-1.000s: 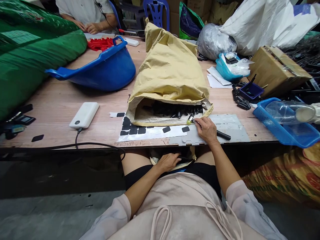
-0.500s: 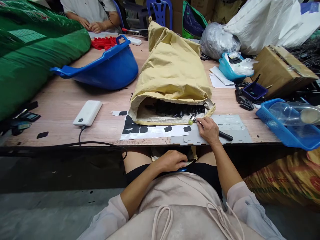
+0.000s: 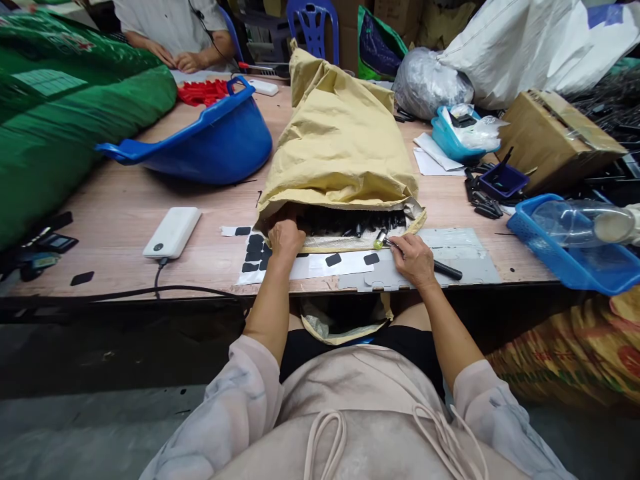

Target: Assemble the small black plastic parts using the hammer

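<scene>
A yellow woven sack (image 3: pixel 345 147) lies on the table with its mouth facing me, and many small black parts (image 3: pixel 350 221) show inside. My left hand (image 3: pixel 287 237) reaches into the left side of that mouth; its fingers are hidden inside. My right hand (image 3: pixel 414 259) is closed around what looks like a small hammer (image 3: pixel 449 269), its black handle sticking out to the right and its metal head with a yellow-green end resting by the sack's lower lip. Black rounded stickers (image 3: pixel 255 248) lie on white backing strips in front of the sack. Another open sack (image 3: pixel 345 337) sits between my legs.
A blue basin (image 3: pixel 215 140) and a white power bank (image 3: pixel 173 232) with a cable stand on the left. To the right are a blue tray (image 3: pixel 570 247) with a plastic bottle, a cardboard box (image 3: pixel 555 133) and loose black parts. Across the table sits a person (image 3: pixel 175 33).
My left hand has moved from my lap up and forward into the sack's mouth, uncovering the sack between my legs. My right hand still holds the hammer at the same place.
</scene>
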`<state>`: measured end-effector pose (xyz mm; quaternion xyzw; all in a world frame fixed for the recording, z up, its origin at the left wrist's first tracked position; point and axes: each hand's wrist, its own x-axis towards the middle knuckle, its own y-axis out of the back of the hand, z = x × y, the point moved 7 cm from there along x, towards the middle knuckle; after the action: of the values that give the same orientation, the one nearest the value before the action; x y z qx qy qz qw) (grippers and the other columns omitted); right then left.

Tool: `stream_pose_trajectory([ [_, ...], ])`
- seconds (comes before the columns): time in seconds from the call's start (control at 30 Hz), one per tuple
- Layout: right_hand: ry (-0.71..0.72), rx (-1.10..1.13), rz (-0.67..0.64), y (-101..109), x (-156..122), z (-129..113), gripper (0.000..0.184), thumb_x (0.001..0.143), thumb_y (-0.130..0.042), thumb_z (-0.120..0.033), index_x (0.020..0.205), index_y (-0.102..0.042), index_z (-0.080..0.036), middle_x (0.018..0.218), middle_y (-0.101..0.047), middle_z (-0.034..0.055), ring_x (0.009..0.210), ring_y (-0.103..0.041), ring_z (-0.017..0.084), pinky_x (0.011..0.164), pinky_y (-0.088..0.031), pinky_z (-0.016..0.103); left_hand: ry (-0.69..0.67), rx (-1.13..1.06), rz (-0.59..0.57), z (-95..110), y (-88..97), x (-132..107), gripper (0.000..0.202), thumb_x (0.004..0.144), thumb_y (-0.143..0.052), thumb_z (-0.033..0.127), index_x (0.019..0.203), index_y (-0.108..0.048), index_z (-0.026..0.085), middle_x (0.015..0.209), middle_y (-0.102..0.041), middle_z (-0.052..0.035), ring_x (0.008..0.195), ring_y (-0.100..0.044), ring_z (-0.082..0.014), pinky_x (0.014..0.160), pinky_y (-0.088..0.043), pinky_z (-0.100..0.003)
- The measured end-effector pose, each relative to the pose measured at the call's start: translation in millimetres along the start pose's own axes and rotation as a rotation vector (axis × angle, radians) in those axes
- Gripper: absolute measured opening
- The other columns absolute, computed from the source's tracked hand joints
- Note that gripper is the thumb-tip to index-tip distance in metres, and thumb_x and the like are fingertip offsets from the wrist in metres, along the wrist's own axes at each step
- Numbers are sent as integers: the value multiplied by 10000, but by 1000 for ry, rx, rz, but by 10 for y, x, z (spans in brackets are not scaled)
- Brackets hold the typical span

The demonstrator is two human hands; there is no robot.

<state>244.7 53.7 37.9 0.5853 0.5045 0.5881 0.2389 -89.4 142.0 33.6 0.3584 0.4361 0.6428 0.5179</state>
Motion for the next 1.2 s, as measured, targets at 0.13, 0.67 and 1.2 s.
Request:
stream_pose_trajectory([
  [0.13, -14, -2, -7, 3, 1, -9, 277, 1005, -533, -279, 1167, -756, -246, 1003, -704, 78, 967, -579, 244, 862, -467, 349, -101, -52, 194, 104, 205, -347, 270, 899, -579, 246, 1114, -721, 164, 1102, -719, -185, 1143, -622, -378, 1015, -456, -504],
  [0.67, 2, -7, 10, -4, -7, 63, 276, 1008, -544, -273, 1181, -756, -246, 998, -712, 78, 938, -595, 240, 831, -485, 346, -604, -374, -95, 838, -447, -984, 204, 870, -801, 320, 1048, -749, 236, 1025, -702, -52, 1028, -575, -264, 971, -422, -410],
  [1.2, 155, 337, -50, 279, -20, -760, 332, 1072, -465, -269, 1311, -695, -257, 1004, -724, 71, 968, -687, 206, 900, -574, 329, -522, -355, -173, 835, -504, -915, 245, 851, -840, 426, 985, -770, 233, 993, -663, -52, 1047, -562, -278, 949, -428, -408],
])
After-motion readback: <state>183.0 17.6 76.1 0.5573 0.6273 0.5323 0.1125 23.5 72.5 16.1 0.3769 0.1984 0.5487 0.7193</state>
